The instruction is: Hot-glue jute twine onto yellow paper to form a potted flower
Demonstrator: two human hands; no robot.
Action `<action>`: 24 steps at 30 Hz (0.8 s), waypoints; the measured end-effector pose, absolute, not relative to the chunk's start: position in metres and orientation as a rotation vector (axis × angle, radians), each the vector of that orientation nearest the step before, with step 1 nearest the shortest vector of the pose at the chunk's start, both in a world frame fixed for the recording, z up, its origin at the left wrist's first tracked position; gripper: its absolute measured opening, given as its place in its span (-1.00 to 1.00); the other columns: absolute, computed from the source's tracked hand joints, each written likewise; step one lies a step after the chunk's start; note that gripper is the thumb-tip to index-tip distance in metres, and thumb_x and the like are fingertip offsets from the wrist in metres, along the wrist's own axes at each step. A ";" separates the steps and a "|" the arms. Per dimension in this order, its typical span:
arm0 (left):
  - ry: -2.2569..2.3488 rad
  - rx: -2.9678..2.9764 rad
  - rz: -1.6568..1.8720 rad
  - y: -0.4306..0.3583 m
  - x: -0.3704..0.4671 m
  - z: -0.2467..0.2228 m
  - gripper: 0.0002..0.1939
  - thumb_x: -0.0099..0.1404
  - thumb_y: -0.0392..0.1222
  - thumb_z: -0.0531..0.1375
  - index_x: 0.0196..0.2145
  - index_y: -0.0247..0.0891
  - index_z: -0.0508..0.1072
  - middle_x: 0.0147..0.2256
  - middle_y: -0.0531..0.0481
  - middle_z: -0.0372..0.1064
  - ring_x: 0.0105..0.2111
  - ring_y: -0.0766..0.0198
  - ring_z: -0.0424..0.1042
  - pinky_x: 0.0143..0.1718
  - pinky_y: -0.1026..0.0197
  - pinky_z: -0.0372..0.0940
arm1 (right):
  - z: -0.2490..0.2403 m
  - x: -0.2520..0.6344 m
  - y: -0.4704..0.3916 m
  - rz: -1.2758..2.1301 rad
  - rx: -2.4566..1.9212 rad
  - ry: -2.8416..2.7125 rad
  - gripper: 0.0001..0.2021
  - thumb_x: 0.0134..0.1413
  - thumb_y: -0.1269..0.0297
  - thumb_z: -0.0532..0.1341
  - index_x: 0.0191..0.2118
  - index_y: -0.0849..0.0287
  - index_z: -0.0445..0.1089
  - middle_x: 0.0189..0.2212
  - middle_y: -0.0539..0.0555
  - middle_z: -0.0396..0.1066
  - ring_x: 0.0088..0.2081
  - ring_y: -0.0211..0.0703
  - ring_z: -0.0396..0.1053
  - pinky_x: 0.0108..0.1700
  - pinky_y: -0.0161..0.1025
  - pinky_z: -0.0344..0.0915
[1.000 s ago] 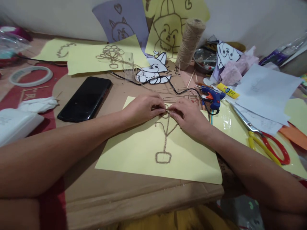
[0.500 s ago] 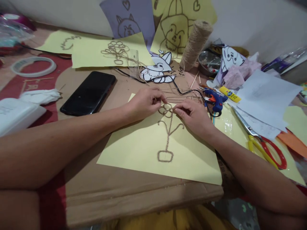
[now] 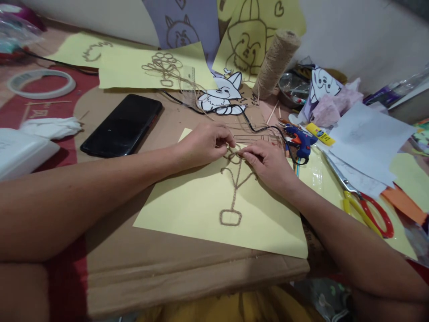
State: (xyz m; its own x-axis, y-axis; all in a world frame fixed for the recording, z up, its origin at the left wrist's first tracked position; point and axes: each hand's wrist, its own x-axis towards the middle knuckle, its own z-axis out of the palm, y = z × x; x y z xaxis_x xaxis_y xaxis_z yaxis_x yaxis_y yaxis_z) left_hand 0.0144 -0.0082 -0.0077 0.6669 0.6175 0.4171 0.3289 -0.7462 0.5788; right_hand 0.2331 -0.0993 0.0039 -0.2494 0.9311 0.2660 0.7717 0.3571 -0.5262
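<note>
Twine figure (image 3: 236,185): located on the yellow sheet (image 3: 187,201), its rectangular base toward 6 o'clock and its loops (image 3: 236,156) toward 12 o'clock. Two curved side branches extend toward 11 and 1 o'clock from the stem.

Right hand (image 3: 271,164): positioned at 1 o'clock of the figure; thumb and index finger pinch a twine strand (image 3: 240,153) at the loops. Left hand (image 3: 205,142): positioned at 11 o'clock; fingers curled beside the loops. Whether they grasp twine cannot be told.

Surrounding items, referenced to the figure:
- Phone (image 3: 123,125): 10 o'clock, lying flat.
- Fox cutout (image 3: 219,95): 12 o'clock.
- Twine spool (image 3: 276,61): 1 o'clock, tilted.
- Glue gun (image 3: 303,143): 2 o'clock.
- Scissors (image 3: 345,182): 3 o'clock, partly over papers.
</note>
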 end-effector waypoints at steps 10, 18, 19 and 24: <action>0.639 2.482 0.762 -0.013 0.015 -0.005 -0.81 0.25 -0.36 0.27 -0.21 -0.30 0.68 -0.20 -0.11 0.58 -0.22 0.19 0.56 -0.20 0.23 0.41 | 0.005 0.228 -0.099 0.343 -1.478 -2.196 -0.86 0.38 0.36 0.24 -0.09 0.16 0.58 -0.13 0.18 0.59 -0.03 0.07 0.45 0.07 -0.01 0.31; 0.601 2.532 0.781 -0.013 0.014 -0.007 -0.86 0.32 -0.26 0.30 -0.21 -0.28 0.68 -0.21 -0.09 0.57 -0.24 0.21 0.55 -0.22 0.24 0.38 | 0.006 0.228 -0.101 0.431 -1.475 -2.116 -0.87 0.31 0.36 0.30 -0.05 0.14 0.52 -0.09 0.16 0.58 -0.05 0.02 0.46 0.02 -0.04 0.35; 0.600 2.533 0.785 -0.013 0.014 -0.007 -0.85 0.32 -0.26 0.29 -0.21 -0.28 0.68 -0.21 -0.09 0.57 -0.24 0.21 0.56 -0.22 0.24 0.38 | 0.006 0.228 -0.101 0.431 -1.477 -2.119 -0.86 0.31 0.36 0.30 -0.04 0.14 0.52 -0.08 0.17 0.58 -0.04 0.03 0.46 0.03 -0.03 0.35; 0.624 2.516 0.772 -0.015 0.013 -0.005 -0.86 0.32 -0.25 0.30 -0.21 -0.26 0.68 -0.20 -0.09 0.58 -0.23 0.20 0.57 -0.21 0.23 0.39 | 0.006 0.228 -0.102 0.430 -1.496 -2.152 -0.84 0.34 0.34 0.28 -0.02 0.11 0.54 -0.05 0.18 0.57 0.02 0.06 0.44 0.11 0.02 0.32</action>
